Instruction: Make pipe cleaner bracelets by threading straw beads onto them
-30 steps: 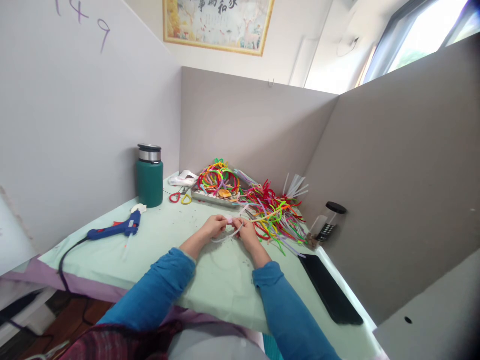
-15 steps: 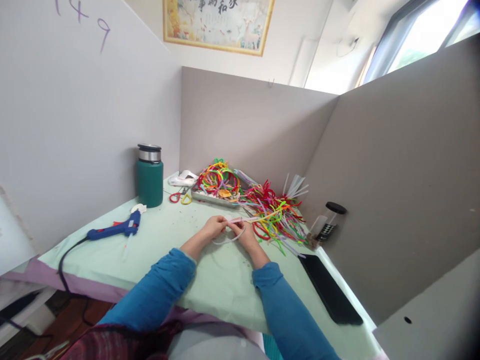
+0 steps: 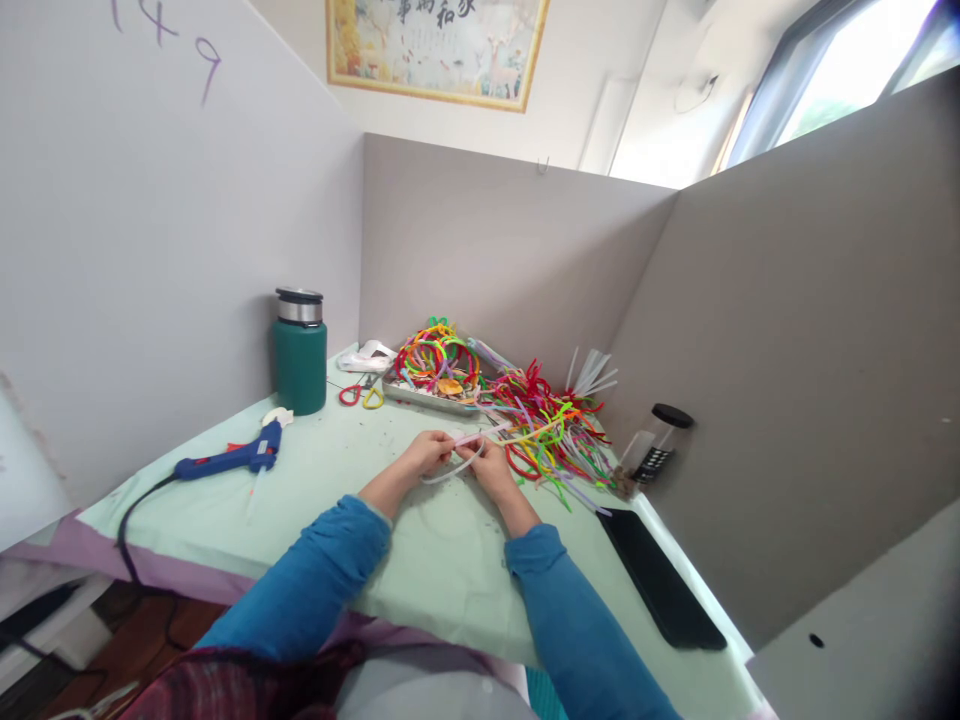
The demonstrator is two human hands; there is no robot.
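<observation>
Above the table in front of me, my left hand (image 3: 429,453) pinches a pale pink pipe cleaner (image 3: 487,434) between thumb and fingers. Close beside it, my right hand (image 3: 491,466) has its fingers closed on the same strand, with the fingertips of both hands nearly touching. A whitish pipe cleaner (image 3: 454,474) curves down below the fingers and back toward the left. How the two strands join is hidden by the fingertips. Just beyond my right hand spreads a loose heap of coloured pipe cleaners (image 3: 536,400).
A metal tray (image 3: 431,402) at the back holds bent pipe-cleaner shapes. Left of it lie scissors (image 3: 361,396). A green bottle (image 3: 300,366) and a corded blue glue gun (image 3: 225,461) are on the left. On the right are a black flat object (image 3: 664,580) and a black-lidded jar (image 3: 664,445).
The pink strand's far end has dipped slightly, and the whitish loop has shifted a little left at my right fingertips. Both hands stay in nearly the same place.
</observation>
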